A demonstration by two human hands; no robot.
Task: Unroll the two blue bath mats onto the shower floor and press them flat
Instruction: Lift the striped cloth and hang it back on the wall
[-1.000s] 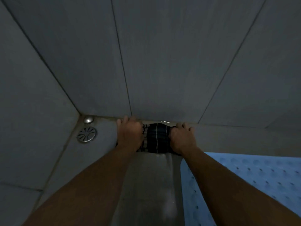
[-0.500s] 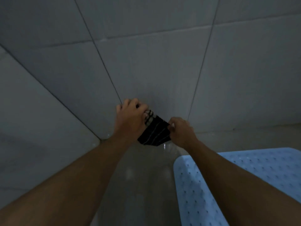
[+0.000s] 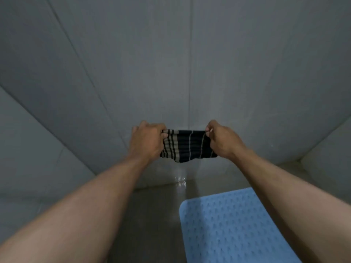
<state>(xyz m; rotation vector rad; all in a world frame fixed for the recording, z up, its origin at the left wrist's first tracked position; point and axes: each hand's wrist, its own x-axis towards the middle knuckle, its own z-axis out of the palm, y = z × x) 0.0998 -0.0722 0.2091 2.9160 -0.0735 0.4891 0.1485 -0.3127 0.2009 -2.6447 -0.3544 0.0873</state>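
Now the small dark navy knit cloth with pale stripes is off the ground. A second ago it lay bunched at the foot of the wall under both hands; here it is raised and drawn out wide between them, in front of the large matt grey wall tiles. The left hand grips the cloth's left end, fingers curled over the top edge, crowding the broad pale bands together. Between the hands the fabric hangs as a soft, limp strip, taut along the top and sagging unevenly below. The right hand pinches the top right corner between thumb and curled fingers. Below the cloth the smooth grey floor shows a small wet glint and looks glossy and hard. With the cloth lifted, that bare strip seems freed for a second mat, which is not in view. Under the right forearm, partly hidden by it, the light blue rubbery bath mat lies unrolled and apparently flat, with a rounded corner and regular rows of small dimples.
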